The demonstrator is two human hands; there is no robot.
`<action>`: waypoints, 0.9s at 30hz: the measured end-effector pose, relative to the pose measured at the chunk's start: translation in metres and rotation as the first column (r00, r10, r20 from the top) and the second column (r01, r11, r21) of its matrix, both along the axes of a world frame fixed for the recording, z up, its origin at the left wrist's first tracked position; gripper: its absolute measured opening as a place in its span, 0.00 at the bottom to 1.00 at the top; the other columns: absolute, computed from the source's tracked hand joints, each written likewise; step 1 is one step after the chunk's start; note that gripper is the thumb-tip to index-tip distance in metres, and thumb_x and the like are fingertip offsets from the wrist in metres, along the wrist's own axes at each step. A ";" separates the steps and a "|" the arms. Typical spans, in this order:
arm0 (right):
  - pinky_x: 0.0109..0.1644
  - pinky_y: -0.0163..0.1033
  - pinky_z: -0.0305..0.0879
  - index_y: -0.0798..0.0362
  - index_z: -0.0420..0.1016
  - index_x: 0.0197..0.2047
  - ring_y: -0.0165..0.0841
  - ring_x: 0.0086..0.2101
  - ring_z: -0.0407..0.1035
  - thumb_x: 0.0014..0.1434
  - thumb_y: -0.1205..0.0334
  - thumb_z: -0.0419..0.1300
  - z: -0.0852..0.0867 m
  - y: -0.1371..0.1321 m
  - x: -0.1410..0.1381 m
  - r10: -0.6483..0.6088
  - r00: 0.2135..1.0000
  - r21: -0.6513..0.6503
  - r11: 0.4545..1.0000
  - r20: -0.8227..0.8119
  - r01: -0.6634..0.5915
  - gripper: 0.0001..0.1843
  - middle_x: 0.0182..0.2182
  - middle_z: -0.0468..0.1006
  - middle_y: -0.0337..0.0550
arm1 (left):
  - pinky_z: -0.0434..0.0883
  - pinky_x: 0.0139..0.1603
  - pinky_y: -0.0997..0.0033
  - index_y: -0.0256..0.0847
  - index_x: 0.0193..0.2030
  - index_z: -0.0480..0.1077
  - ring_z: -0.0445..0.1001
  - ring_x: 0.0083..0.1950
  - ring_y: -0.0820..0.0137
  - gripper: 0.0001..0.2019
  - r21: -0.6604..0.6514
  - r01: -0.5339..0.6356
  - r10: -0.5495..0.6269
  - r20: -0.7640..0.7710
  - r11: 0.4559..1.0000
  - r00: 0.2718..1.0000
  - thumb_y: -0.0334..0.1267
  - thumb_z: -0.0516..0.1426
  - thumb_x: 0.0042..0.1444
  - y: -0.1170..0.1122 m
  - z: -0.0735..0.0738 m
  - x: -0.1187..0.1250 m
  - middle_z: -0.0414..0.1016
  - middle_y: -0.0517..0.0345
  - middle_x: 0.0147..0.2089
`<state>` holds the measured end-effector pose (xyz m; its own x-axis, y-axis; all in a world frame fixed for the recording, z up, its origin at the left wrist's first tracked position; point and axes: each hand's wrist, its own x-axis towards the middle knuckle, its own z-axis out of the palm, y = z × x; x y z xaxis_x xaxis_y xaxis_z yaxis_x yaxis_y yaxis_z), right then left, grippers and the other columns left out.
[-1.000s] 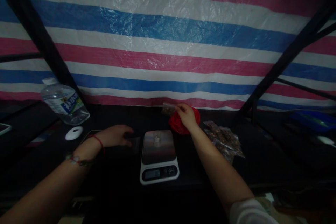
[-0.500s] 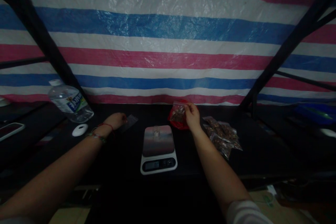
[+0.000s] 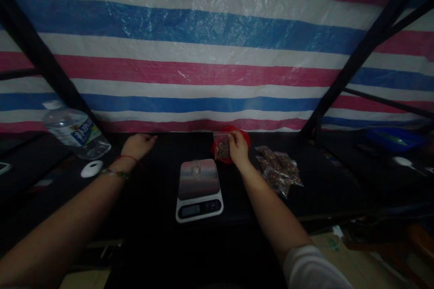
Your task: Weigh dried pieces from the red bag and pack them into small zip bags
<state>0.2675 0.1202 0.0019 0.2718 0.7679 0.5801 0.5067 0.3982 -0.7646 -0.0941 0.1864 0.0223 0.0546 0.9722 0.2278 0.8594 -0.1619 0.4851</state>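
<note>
My right hand (image 3: 239,146) pinches the right edge of a small clear zip bag (image 3: 221,148) with brown dried bits in it. That bag is held in front of a red plastic bag (image 3: 244,139), which shows behind it and my fingers. On the left, my left hand (image 3: 138,146) is low over the black table with its fingers closed together. Whatever it may hold does not show. Between my arms stands a white kitchen scale (image 3: 199,189) with a small clear object (image 3: 195,169) on its plate. Several filled zip bags (image 3: 280,169) lie in a heap right of my right hand.
A clear plastic bottle (image 3: 76,131) with a label leans at the left, a white computer mouse (image 3: 91,169) in front of it. Dark metal posts (image 3: 40,54) rise at both sides before a striped tarp (image 3: 203,49). A blue tray (image 3: 395,139) and a white spoon-like object (image 3: 403,161) are at the right.
The view has shifted slightly right. My left hand has moved a little up and left, and the empty clear bag at its fingertips no longer shows. My right hand still holds the filled bag.
</note>
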 end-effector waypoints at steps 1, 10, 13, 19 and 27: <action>0.41 0.38 0.64 0.51 0.70 0.38 0.35 0.33 0.68 0.60 0.55 0.51 0.001 0.001 0.001 0.003 1.000 -0.006 1.000 -0.007 -0.003 0.11 0.32 0.75 0.42 | 0.68 0.40 0.60 0.41 0.23 0.72 0.75 0.36 0.54 0.19 -0.007 -0.028 0.028 -0.052 1.000 0.998 0.52 0.51 0.54 -0.010 0.000 0.010 0.75 0.46 0.26; 0.36 0.38 0.62 0.53 0.71 0.35 0.34 0.29 0.67 0.56 0.53 0.55 0.034 -0.022 0.054 -0.066 0.998 0.025 0.997 -0.024 0.066 0.13 0.28 0.74 0.41 | 0.71 0.38 0.67 0.42 0.50 0.73 0.77 0.36 0.62 0.20 0.072 0.115 -0.120 0.068 0.991 0.990 0.46 0.49 0.57 -0.115 -0.002 0.063 0.79 0.54 0.37; 0.35 0.37 0.62 0.53 0.72 0.34 0.34 0.29 0.67 0.57 0.53 0.56 0.033 -0.049 0.064 -0.058 0.998 0.013 0.998 -0.021 0.059 0.12 0.27 0.74 0.40 | 0.71 0.35 0.69 0.43 0.58 0.67 0.76 0.33 0.67 0.22 0.136 0.202 -0.230 0.241 0.970 0.943 0.44 0.47 0.60 -0.138 0.007 0.093 0.78 0.57 0.32; 0.35 0.36 0.64 0.53 0.73 0.38 0.32 0.30 0.69 0.59 0.56 0.55 0.010 -0.107 0.057 0.116 0.985 -0.079 0.991 0.129 -0.107 0.11 0.29 0.76 0.40 | 0.74 0.40 0.67 0.41 0.67 0.53 0.76 0.45 0.65 0.37 0.104 0.585 -0.545 0.522 0.804 0.656 0.42 0.60 0.50 -0.171 0.006 0.208 0.69 0.44 0.58; 0.46 0.42 0.67 0.55 0.75 0.44 0.37 0.39 0.73 0.60 0.56 0.54 -0.006 -0.129 0.107 -0.091 0.958 -0.102 0.987 0.273 0.123 0.15 0.39 0.79 0.48 | 0.75 0.36 0.68 0.40 0.61 0.60 0.75 0.42 0.65 0.31 -0.072 0.686 -0.427 0.734 0.724 0.528 0.28 0.60 0.48 -0.158 -0.030 0.308 0.71 0.46 0.54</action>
